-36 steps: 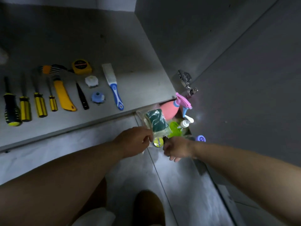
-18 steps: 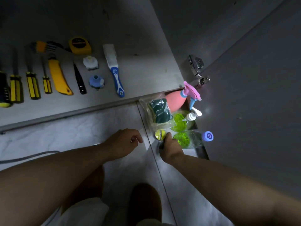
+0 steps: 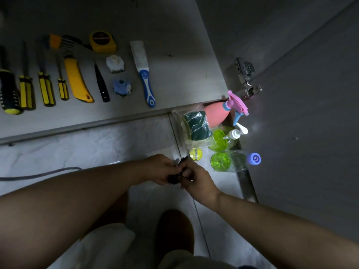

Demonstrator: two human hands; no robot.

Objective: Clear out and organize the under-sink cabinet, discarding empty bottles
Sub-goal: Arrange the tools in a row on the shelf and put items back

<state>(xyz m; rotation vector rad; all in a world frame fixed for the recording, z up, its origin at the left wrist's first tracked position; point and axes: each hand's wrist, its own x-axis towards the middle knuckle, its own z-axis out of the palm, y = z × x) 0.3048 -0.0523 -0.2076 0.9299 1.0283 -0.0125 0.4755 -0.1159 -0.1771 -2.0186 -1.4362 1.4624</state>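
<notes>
My left hand (image 3: 162, 168) and my right hand (image 3: 196, 178) meet over the white floor and together hold a small dark object (image 3: 179, 171); I cannot tell what it is. Just beyond them lie a pink spray bottle (image 3: 215, 113), a clear bag of green scouring pads (image 3: 196, 127), a pump bottle with green liquid (image 3: 223, 139), a clear bottle with a blue cap (image 3: 231, 161) lying on its side, and a small yellow round tin (image 3: 195, 153).
On the grey cabinet floor (image 3: 174, 35) lie a row of yellow-and-black screwdrivers (image 3: 25, 88), a yellow utility knife (image 3: 77, 82), a tape measure (image 3: 102, 41) and a blue-handled scraper (image 3: 144, 74). The open cabinet door (image 3: 310, 113) stands at right. A grey cable (image 3: 38, 173) runs at left.
My hands were apart, the right one near the yellow tin. They have come together nearer to me and now hold a small dark object between them.
</notes>
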